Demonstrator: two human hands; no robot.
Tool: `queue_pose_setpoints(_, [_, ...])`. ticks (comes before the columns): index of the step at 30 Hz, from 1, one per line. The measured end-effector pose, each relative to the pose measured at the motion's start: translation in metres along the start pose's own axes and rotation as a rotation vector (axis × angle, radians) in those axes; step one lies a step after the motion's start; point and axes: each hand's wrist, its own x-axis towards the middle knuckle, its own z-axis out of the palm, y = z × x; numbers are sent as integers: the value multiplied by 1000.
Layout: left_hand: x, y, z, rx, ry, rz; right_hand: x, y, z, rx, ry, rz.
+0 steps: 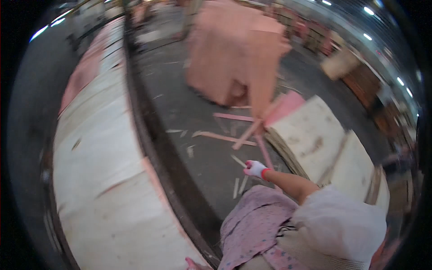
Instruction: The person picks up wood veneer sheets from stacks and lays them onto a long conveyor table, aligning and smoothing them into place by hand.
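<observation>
My right hand [255, 169], in a white glove with a red cuff, reaches out over the floor. Its fingers are closed, and a thin pale strip of veneer [238, 160] sticks out from them. Only the pinkish fingertips of my left hand [192, 264] show at the lower edge, by the near end of a long run of pale veneer sheets [103, 153] on the left. The rest of that hand is cut off, so its grip is hidden.
A dark rail [166, 162] borders the veneer run. Pink and pale offcuts [227, 138] litter the grey floor [173, 112]. Ahead stands a tall pinkish sheet stack [225, 54], blurred. Stacked pale sheets [310, 135] lie on the right, close to my arm.
</observation>
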Motion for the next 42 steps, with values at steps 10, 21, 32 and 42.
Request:
queue_pose_setpoints(10, [-79, 157, 332, 279, -337, 89, -97, 224, -131, 137, 208, 696])
queue_pose_setpoints(21, [-156, 81, 622, 756, -325, 11, 50, 492, -202, 1121, 654, 988])
queue_pose_setpoints(32, [-212, 66, 734, 1185, -144, 85, 205, 571, -213, 1860, 1140, 1270])
queue_pose_setpoints(42, [-214, 75, 781, 1336, -197, 124, 188, 582, -246, 2578, 1229, 984])
